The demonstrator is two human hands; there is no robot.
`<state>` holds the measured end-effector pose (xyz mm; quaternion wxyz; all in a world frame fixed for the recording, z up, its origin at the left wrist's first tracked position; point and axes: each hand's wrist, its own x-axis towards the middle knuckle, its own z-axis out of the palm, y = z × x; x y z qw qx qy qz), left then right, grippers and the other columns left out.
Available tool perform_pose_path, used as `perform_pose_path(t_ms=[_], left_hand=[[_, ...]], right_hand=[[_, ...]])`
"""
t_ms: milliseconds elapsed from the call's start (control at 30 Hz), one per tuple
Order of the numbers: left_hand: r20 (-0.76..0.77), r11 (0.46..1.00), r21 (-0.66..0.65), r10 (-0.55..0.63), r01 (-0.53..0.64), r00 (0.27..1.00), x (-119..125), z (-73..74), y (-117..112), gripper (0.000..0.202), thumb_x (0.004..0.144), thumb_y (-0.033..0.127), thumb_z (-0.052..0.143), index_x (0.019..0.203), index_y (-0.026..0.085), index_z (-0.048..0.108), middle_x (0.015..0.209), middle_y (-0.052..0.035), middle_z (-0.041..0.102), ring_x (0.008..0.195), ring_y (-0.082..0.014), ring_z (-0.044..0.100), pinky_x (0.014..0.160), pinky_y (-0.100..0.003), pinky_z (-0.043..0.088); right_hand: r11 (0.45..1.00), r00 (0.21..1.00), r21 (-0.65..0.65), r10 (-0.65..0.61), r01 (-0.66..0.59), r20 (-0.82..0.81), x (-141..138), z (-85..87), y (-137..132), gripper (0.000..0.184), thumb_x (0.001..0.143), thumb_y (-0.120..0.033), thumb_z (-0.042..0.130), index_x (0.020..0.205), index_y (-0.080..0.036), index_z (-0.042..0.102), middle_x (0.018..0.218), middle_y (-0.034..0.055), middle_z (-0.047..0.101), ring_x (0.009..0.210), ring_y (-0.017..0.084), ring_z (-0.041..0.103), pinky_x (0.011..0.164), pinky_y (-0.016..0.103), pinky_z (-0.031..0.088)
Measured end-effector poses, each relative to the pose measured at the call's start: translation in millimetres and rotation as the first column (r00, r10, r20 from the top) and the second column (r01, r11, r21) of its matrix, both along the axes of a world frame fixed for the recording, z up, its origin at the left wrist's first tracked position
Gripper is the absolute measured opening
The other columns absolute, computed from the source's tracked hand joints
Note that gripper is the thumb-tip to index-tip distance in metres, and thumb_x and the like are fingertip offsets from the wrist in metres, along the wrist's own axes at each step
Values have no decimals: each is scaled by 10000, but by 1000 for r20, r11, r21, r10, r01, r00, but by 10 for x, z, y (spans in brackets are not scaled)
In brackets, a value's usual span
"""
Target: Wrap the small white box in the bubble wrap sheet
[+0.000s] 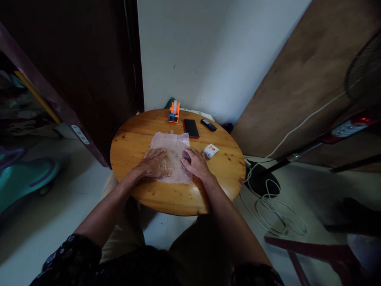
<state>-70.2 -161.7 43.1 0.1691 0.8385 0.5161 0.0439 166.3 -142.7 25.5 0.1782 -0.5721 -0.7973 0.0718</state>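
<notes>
A sheet of pinkish, see-through bubble wrap (171, 141) lies spread on the round wooden table (175, 198) before me. My left hand (154, 162) rests flat across its left side, fingers stretched out toward the middle. On the right edge of the wrap lies my right hand (197, 162), fingers extended and holding nothing. A small white packet with red print (210, 151) sits just beyond my right fingers. Farther back are a black tablet-like device with red edges (191, 128), a dark remote or handset (208, 124) and an orange and blue tape dispenser (174, 112).
The table's back edge stands near a pale wall (190, 59). To the right, a pedestal fan (342, 131) stands on a black base, with white cable (276, 216) coiled on the floor. A red stool (309, 247) is at lower right, a teal ride-on toy (26, 178) at left.
</notes>
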Motion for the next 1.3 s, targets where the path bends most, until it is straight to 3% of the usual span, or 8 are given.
perform_pose_path(t_ms=[300, 567, 767, 867, 1000, 1133, 1233, 1300], left_hand=[[62, 987, 160, -17, 6, 998, 281, -5, -219, 669, 893, 484, 570, 1493, 220, 437, 1610, -129, 379, 1521, -327, 273, 1254, -576, 133], [72, 980, 170, -121, 107, 990, 561, -177, -261, 760, 903, 597, 538, 1521, 176, 404, 1605, -192, 360, 1496, -387, 296, 1210, -627, 174], [93, 975, 206, -107, 86, 990, 548, -216, -291, 775, 842, 628, 613, 1486, 224, 460, 1596, -165, 384, 1491, -386, 302, 1214, -627, 166], [98, 973, 215, -108, 84, 989, 551, -250, -277, 779, 832, 631, 623, 1467, 202, 482, 1597, -179, 378, 1490, -391, 303, 1217, -627, 161], [113, 972, 219, -110, 84, 987, 549, -289, -257, 779, 839, 628, 612, 1460, 175, 487, 1592, -190, 383, 1492, -393, 298, 1217, -639, 149], [130, 972, 222, -110, 79, 985, 553, -269, -261, 780, 840, 638, 602, 1460, 177, 486, 1590, -187, 385, 1494, -391, 293, 1216, -643, 146], [128, 976, 204, -106, 79, 986, 565, -234, -270, 783, 832, 660, 603, 1447, 187, 501, 1562, -192, 422, 1484, -394, 309, 1211, -644, 160], [116, 980, 187, -87, 64, 989, 575, -221, -275, 776, 832, 654, 606, 1450, 196, 497, 1569, -191, 409, 1489, -403, 295, 1208, -656, 152]], right_hand=[[1000, 1000, 1, -11, 11, -15, 1, -26, 21, 474, 892, -301, 601, 1342, -151, 587, 1463, 154, 558, 1342, 312, 498, 1112, 486, 340], [989, 998, 145, 16, -7, -60, 47, -57, 22, 340, 925, -192, 481, 1210, -162, 664, 1304, 133, 662, 1212, 275, 561, 1069, 422, 385], [859, 926, 347, -341, 377, -162, 224, 93, -19, 419, 864, -208, 542, 1275, -169, 616, 1469, 163, 517, 1314, 356, 457, 1062, 533, 346], [808, 835, 217, -507, 547, -214, 349, 83, 35, 590, 807, -256, 613, 1376, -130, 525, 1437, 222, 522, 1282, 397, 485, 1042, 590, 359], [809, 786, 82, -533, 581, -312, 483, 12, 152, 495, 768, -253, 619, 1248, -130, 626, 1240, 192, 644, 1146, 355, 584, 1037, 577, 402], [881, 632, -2, -341, 474, -696, 439, 108, 181, 451, 698, -310, 681, 1125, -164, 671, 1102, 114, 699, 1014, 287, 638, 978, 506, 489], [989, 511, 0, -77, 148, -856, 189, 315, 67, 517, 710, -401, 726, 1177, -187, 660, 1133, 87, 714, 1006, 250, 660, 946, 434, 520], [997, 502, 3, 43, -80, -864, -64, 442, -37, 530, 715, -410, 759, 1200, -218, 664, 1146, 63, 720, 1018, 232, 660, 939, 394, 521]])
